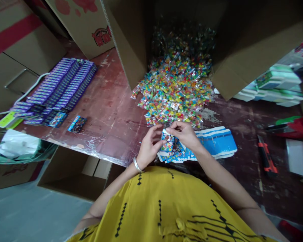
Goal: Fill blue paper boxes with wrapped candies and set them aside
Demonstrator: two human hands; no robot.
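Worn reddish-brown table, cardboard cartons stacked behind it, one big carton tipped open with a heap of clear candy sachets spilled out of it toward the table edge. A small printed box is held just above a stack of flat blue box blanks, near the table edge, in front of the yellow shirt. It is pinched from both sides: left hand curled around its lower left, right hand gripping the top with fingertips bent in. Judged step: the box is being folded up or filled and closed; next move would need a flap tucked or a sachet picked from the heap, then placement among the finished boxes lined up in rows far left, one stray box beside them. Whether the held box is already filled cannot be told; its flaps are covered by fingers. An orange utility knife lies at right. Items at the far right edge are blurred and cut off.
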